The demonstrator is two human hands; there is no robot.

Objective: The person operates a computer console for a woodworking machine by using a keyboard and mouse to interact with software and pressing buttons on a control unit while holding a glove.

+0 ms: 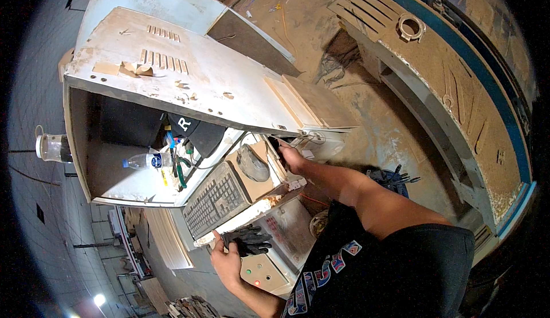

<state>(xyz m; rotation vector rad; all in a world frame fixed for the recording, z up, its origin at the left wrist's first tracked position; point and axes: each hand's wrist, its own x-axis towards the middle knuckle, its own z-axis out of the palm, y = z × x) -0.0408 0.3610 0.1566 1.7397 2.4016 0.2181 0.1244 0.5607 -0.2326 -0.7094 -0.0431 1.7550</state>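
Note:
My left hand (226, 262) is at the front left corner of a keyboard shelf, its fingers closed around the end of a black work glove (250, 240). The rest of the glove spreads to the right along the shelf's front edge. My right hand (291, 157) reaches to the shelf's right end, fingers curled against a dark thing I cannot make out. Between my hands, a dusty black keyboard (216, 199) and a dark computer mouse (253, 164) rest on the shelf (260, 191).
Behind the shelf, an open cabinet (109, 152) holds a black cap (197, 134), a water bottle (143, 161) and green-handled pliers (181, 172). Below is a panel with buttons (264, 272). At right stands a dusty machine bed (435, 60) with a metal ring (411, 27) and wrenches.

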